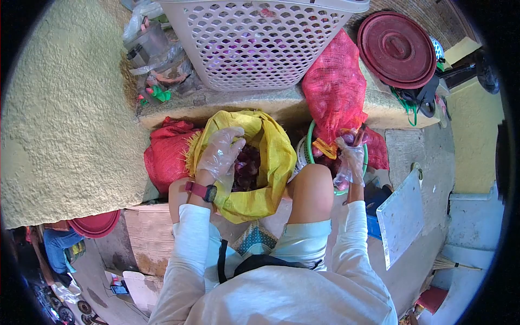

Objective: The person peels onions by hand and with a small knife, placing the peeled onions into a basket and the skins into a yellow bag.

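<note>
My left hand (221,151), in a clear plastic glove, is over the left side of an open yellow sack (279,157). Its fingers are apart and hold nothing that I can see. Dark red onion skins or onions (246,168) lie inside the sack. My right hand (351,160), gloved the same way, is above a green-rimmed basket (310,142) with red onions in it. Its fingers are closed around a red onion (347,138), partly hidden, at the mouth of a red mesh bag (336,81). A piece of orange strap (325,148) lies beside that hand.
A white perforated basket (260,84) stands on the ledge (260,100) ahead. A dark red lid (397,49) is to its right. Red mesh sacking (165,154) lies left of the yellow sack. A white board (401,219) leans by a blue crate (374,227) at right.
</note>
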### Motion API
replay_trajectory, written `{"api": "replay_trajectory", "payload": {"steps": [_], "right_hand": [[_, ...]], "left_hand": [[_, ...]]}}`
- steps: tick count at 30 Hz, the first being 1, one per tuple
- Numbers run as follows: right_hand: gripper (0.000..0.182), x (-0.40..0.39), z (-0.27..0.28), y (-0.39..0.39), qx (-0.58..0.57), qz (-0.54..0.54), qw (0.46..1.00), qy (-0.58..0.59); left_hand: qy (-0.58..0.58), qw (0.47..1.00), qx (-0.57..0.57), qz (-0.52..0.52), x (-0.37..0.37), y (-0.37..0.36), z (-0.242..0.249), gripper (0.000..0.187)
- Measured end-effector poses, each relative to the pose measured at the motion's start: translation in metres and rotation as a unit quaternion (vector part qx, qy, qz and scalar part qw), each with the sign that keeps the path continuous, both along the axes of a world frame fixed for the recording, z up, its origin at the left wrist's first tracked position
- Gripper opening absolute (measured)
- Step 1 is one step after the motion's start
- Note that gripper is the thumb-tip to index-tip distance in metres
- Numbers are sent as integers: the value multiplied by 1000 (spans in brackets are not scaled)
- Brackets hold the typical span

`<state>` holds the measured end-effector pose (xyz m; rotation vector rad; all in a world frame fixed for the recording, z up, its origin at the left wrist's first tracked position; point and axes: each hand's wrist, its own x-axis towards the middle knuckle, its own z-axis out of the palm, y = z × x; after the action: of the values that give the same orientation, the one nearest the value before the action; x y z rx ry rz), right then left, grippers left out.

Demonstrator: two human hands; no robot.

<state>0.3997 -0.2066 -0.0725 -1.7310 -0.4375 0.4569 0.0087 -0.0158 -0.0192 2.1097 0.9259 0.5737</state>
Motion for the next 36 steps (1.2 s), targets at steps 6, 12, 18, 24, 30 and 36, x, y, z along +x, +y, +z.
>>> {"api": "replay_trajectory", "payload": {"steps": [6, 12, 18, 24, 30, 36], "right_hand": [[57, 4, 25, -34, -29, -27, 998, 38], [76, -39, 99, -23, -2, 129, 991, 44], [79, -171, 129, 69, 194, 294, 916, 191], [70, -210, 117, 112, 159, 436, 855, 230], [70, -223, 101, 128, 126, 429, 879, 168], [64, -227, 105, 135, 108, 453, 870, 165]], "left_hand": [[-98, 995, -18, 9, 9, -2, 4, 29], [-321, 920, -224, -21, 23, -17, 11, 31], [-355, 786, -491, -121, 24, -32, 37, 59], [-476, 712, -517, -6, 19, -28, 37, 68], [-471, 781, -408, 30, 8, -16, 38, 77], [-451, 803, -385, 48, -3, -10, 49, 82]]}}
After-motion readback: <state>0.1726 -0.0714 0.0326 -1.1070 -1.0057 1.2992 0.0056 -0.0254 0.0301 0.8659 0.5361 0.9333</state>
